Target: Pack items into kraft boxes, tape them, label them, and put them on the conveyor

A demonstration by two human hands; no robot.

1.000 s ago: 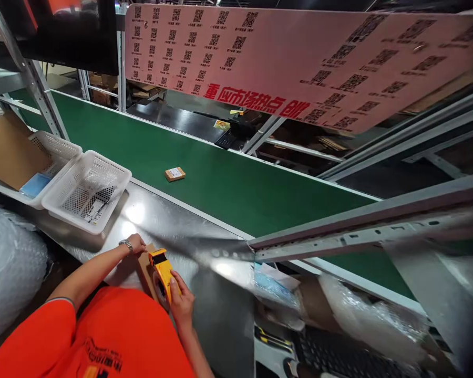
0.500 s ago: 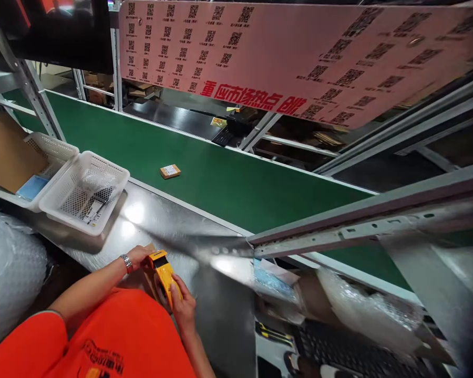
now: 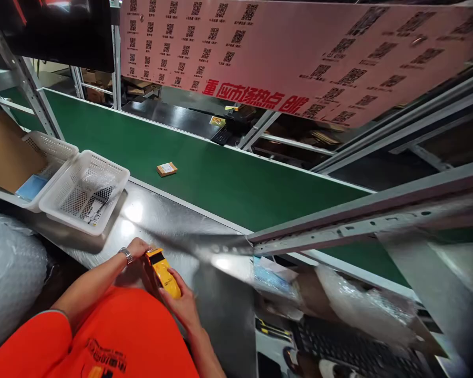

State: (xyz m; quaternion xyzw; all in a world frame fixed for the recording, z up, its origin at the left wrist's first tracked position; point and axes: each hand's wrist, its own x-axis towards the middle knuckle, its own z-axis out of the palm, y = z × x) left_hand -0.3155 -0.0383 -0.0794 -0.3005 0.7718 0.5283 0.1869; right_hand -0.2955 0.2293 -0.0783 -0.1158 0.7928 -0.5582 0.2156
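Observation:
My right hand [image 3: 183,302] is wrapped around a yellow tape dispenser [image 3: 166,275], with a black band near its far end. The dispenser lies along a small brown cardboard box [image 3: 147,274], mostly hidden beneath and beside it. At the box's far end, my left hand [image 3: 139,248] is closed, its fingertips partly hidden by the dispenser's head. Both hands are close to my body, over the near edge of the metal table [image 3: 169,223].
White plastic baskets [image 3: 124,176] stand at the left. Beyond the table runs a green conveyor belt [image 3: 220,178] carrying a small parcel [image 3: 166,168]. A metal beam [image 3: 339,223] crosses at the right, above a keyboard [image 3: 350,341]. Bubble wrap [image 3: 13,278] bulges at the lower left.
The dispenser's far end has shifted slightly left, and my left hand has moved a little up the table with it. The parcel on the belt has shifted slightly left in view.

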